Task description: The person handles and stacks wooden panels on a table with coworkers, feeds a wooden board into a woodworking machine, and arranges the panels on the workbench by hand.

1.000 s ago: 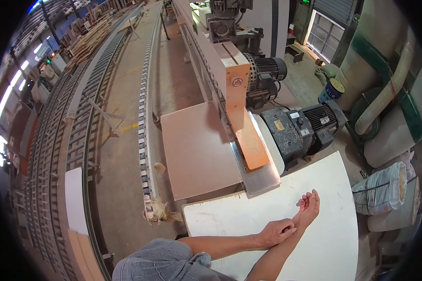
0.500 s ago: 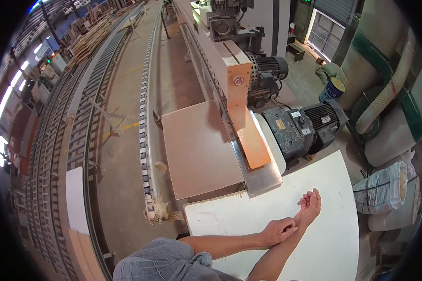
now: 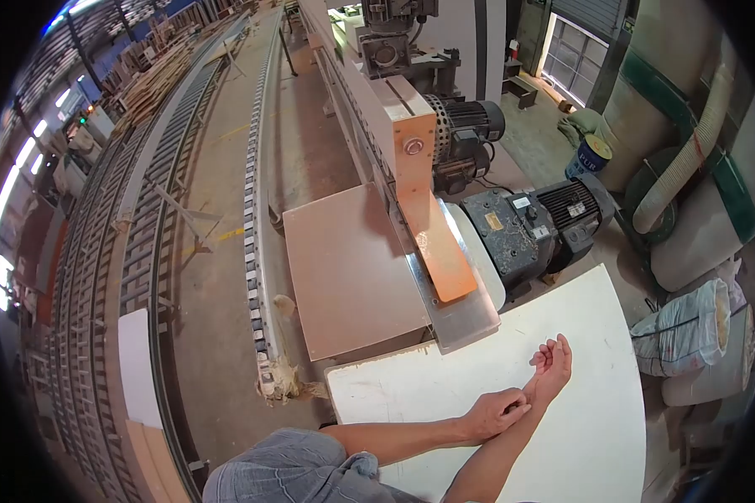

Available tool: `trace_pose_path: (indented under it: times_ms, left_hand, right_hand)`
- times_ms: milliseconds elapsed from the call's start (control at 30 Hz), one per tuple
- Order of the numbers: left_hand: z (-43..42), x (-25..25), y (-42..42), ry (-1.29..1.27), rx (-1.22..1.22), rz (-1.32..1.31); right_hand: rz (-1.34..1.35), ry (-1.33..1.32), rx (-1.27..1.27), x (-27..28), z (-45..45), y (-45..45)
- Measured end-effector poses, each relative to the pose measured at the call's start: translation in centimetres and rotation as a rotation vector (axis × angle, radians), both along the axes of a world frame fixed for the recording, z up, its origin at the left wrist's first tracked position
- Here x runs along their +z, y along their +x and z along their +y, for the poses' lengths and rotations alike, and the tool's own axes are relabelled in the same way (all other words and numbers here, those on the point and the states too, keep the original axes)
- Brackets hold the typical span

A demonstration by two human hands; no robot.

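My left hand (image 3: 493, 415) lies across the inner side of my right forearm, just below the wrist. Its fingers are curled in against the skin, and no object shows in them. My right hand (image 3: 550, 362) is turned palm up with loosely bent fingers, apart from one another, holding nothing. Both arms are over a white board-like tabletop (image 3: 411, 387) with a curved right edge and a worn, chipped left edge. Beyond the hands, a metal plate (image 3: 470, 329) under an orange machine arm (image 3: 445, 267) meets the tabletop's far edge.
A brown panel (image 3: 352, 277) lies left of the orange arm. Dark motors (image 3: 507, 243) stand at its right. Roller conveyors (image 3: 147, 260) and a narrow roller track (image 3: 256, 251) run away on the left. Stuffed sacks (image 3: 684, 331) and a dust hose (image 3: 688, 168) are at right.
The camera view has shifted slightly, so the machine appears a little farther left. Both hands keep nearly the same pose, the left still against the right forearm.
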State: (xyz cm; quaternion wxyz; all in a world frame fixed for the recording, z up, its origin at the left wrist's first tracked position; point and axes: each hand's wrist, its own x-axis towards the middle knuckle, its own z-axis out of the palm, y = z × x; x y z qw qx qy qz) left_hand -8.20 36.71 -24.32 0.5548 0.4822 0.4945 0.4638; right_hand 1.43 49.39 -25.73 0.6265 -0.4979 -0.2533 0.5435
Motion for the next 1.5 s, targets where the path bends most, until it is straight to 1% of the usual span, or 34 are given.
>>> trace_pose_path:
  times_ms: [267,433,733,1033,1500]
  left_hand:
    - [0.02,-0.60,0.14,0.056,0.020,0.020]
    - [0.06,-0.40,0.13,0.072,0.027,0.034]
    - [0.02,-0.09,0.03,0.042,0.019,-0.001]
    - [0.06,-0.41,0.11,0.026,0.006,0.026]
    - [0.03,-0.61,0.19,0.058,0.014,0.034]
  right_hand:
    - [-0.026,-0.012,-0.009,0.84,-0.27,-0.44]
    - [-0.021,0.006,-0.001,0.17,-0.06,-0.07]
    - [-0.015,-0.005,-0.021,0.06,-0.01,-0.10]
    - [-0.011,-0.011,-0.027,0.29,-0.02,-0.27]
    - [-0.006,0.001,-0.018,0.48,-0.14,-0.33]
